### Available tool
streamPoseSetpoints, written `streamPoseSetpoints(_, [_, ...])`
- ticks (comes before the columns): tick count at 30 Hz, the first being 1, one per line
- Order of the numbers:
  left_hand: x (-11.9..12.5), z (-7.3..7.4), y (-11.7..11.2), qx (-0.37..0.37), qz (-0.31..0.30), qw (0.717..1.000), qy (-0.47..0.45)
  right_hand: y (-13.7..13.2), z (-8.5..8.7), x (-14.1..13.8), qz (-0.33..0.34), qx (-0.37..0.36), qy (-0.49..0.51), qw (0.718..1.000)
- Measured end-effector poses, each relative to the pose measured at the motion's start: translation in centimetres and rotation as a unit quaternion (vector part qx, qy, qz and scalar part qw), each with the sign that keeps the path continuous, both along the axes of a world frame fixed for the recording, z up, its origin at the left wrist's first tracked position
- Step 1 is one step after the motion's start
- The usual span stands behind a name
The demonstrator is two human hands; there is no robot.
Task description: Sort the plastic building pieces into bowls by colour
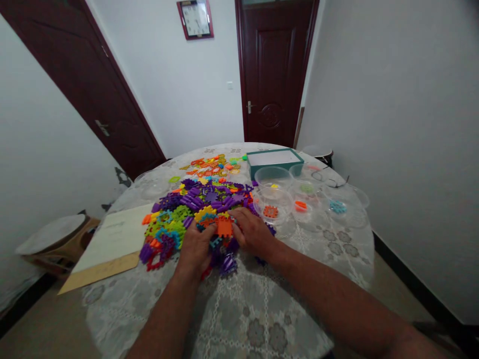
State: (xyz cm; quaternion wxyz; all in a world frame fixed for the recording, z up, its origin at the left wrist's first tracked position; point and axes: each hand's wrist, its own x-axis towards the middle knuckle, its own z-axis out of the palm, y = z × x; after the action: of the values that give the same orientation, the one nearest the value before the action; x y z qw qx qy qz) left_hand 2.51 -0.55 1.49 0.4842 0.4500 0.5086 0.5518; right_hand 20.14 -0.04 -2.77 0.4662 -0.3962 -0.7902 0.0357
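The right hand (254, 230) pinches the right edge of an orange square piece (225, 227), held just above the near side of a heaped pile (211, 196). The thumb of the left hand (194, 248) comes up close to its left edge; its fingertips are hidden, so whether they grip anything cannot be told. The piece could slip if the pinch catches only its toothed rim, and a wrist brushing the pile might send loose pieces sliding.

The square looks like smooth, stiff plastic, flat-faced and notched. Around it lie purple, green, yellow and blue shapes, some ribbed, others ring-like. Farther right, round see-through bowls (275, 190) hold a few pieces; beyond stands a green box (251, 172), all on a glossy patterned tablecloth (239, 319).
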Motion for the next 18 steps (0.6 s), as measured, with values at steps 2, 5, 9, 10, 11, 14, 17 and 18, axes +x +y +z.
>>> streamPoseSetpoints(2, [0.6, 0.0, 0.3, -0.028, -0.017, 0.997, -0.076, 0.0, 0.0, -0.1, -0.003, -0.012, 0.044, 0.999])
streamPoseSetpoints(5, [1.2, -0.2, 0.7, -0.055, -0.037, 0.983, -0.169, -0.1, 0.4, 0.1, -0.019, -0.048, 0.108, 0.993])
streamPoseSetpoints(9, [1.2, -1.0, 1.1, -0.042, -0.030, 0.976, -0.213, -0.2, 0.6, 0.3, -0.005, -0.069, 0.124, 0.990])
streamPoseSetpoints(10, [1.2, -1.4, 1.2, -0.040, -0.033, 0.974, -0.221, -0.2, 0.5, 0.4, 0.005, -0.072, 0.122, 0.990])
streamPoseSetpoints(11, [1.0, -1.7, 1.3, -0.039, -0.037, 0.972, -0.229, -0.2, 0.4, 0.3, 0.011, -0.075, 0.120, 0.990])
streamPoseSetpoints(14, [0.6, -2.7, 1.4, -0.039, -0.044, 0.966, -0.251, -0.2, 0.2, 0.1, 0.011, -0.090, 0.116, 0.989])
streamPoseSetpoints(17, [0.3, -3.1, 1.5, -0.040, -0.049, 0.961, -0.271, -0.3, 0.1, -0.2, 0.003, -0.148, 0.167, 0.975])
streamPoseSetpoints(18, [0.2, -3.2, 1.5, -0.041, -0.054, 0.959, -0.275, -0.3, 0.0, -0.3, 0.001, -0.183, 0.199, 0.963])
